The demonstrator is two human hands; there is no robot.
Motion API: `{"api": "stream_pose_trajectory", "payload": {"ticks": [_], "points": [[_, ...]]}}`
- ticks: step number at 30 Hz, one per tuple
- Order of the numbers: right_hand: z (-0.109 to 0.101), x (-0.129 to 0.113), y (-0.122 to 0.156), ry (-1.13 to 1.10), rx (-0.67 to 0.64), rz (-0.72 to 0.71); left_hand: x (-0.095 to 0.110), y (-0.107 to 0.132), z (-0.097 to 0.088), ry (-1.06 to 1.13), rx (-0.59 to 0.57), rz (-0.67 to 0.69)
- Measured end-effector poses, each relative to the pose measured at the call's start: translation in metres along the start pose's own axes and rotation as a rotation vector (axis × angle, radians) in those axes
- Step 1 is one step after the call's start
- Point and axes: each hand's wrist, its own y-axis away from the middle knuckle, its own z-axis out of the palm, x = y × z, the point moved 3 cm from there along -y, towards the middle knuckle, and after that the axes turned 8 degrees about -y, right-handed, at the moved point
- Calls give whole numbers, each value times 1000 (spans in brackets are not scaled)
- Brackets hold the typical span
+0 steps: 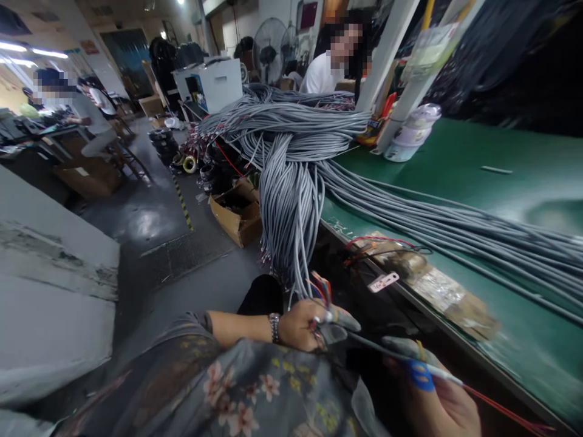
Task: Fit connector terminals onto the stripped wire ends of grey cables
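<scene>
My left hand (298,326), with a watch at the wrist, is closed in a pinch near my lap. Its covered fingertips grip a grey cable (371,344), and coloured wire ends (322,286) stick up beside them. Lower right, my right hand (439,391) is closed on the same cable, a blue wrap on one finger. Thin red wires (501,408) run out past it toward the table edge. Just beyond my left hand, a thick bundle of grey cables (291,206) hangs down over the table's edge. My palms hide part of the held cable.
More grey cables (455,227) stretch across the green table (523,155). Taped cardboard (449,294) and a small pink tag (383,282) lie near its edge. A carton (237,212) stands on the floor. A co-worker (323,70) sits behind the cable pile; others work far left.
</scene>
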Motion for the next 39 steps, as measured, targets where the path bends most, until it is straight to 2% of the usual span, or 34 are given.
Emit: {"api": "stream_pose_trajectory", "payload": {"ticks": [1,2,3,8,11,15,18,20,22,24,26,27,29,32,36,39], "points": [[-1,-2,0,-4,21,-9,6,4,0,-65,-179,105],[-1,-5,-1,-7,39,-21,10,6,-5,-109,-177,187],[-1,-7,-1,-7,51,-33,10,9,-11,-166,-165,193],[3,-14,-4,-1,28,-92,-4,13,-40,-350,-125,128],[10,-18,-6,13,-12,-139,-9,12,-47,-383,-95,146],[25,-32,-11,38,-100,-214,-2,8,-36,-459,-163,294],[44,-49,-17,73,-213,-269,6,2,-18,-551,-326,428],[56,-58,-21,110,-297,-279,8,-3,-7,-587,-432,437],[63,-61,-24,85,-291,-275,9,-10,1,-521,-468,368],[63,-58,-26,26,-205,-290,11,-18,5,-355,-378,273],[62,-49,-25,43,-128,-330,17,-28,6,-124,-187,205],[62,-42,-25,96,-127,-347,22,-32,7,5,-81,190],[68,-29,-24,221,-218,-387,33,-39,12,187,25,142],[81,-10,-28,405,-319,-430,45,-40,25,335,81,84],[94,2,-37,623,-238,-541,48,-31,38,334,73,155],[100,3,-39,700,-243,-668,44,-27,37,272,86,234]]}}
